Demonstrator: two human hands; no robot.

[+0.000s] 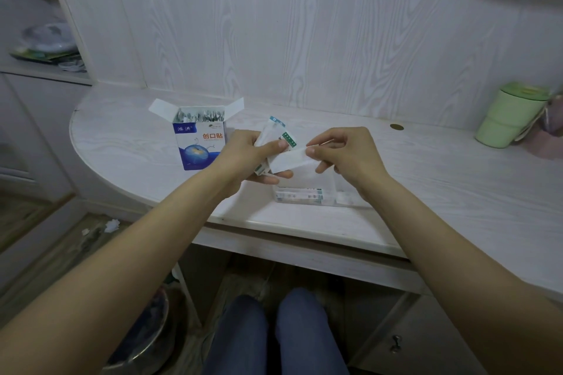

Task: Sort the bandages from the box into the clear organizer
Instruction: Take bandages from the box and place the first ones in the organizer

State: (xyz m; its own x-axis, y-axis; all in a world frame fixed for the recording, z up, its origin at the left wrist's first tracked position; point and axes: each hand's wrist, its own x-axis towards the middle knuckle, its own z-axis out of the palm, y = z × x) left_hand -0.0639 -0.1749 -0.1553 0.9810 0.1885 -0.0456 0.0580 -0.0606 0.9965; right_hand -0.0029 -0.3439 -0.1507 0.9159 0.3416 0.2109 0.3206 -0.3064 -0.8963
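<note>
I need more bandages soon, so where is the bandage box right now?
In the head view, the bandage box stands open on the white desk, just left of the left hand.

The box (pixel 199 143) is blue and white, with a pale globe picture low on its front and orange-red characters on the white part; its opened flaps are plain white. The bandages (pixel 275 143) in their wrappers are white with green-and-white printed edges, one end tipped teal. The single bandage (pixel 291 160) is plain white. The clear organizer (pixel 304 193) shows white wrappers with teal marks through its wall. The desk (pixel 426 179) and the wall panel (pixel 304 24) are whitish with grey wood grain. The cup (pixel 507 116) is pale green. The trousers (pixel 274 335) are blue.
</note>
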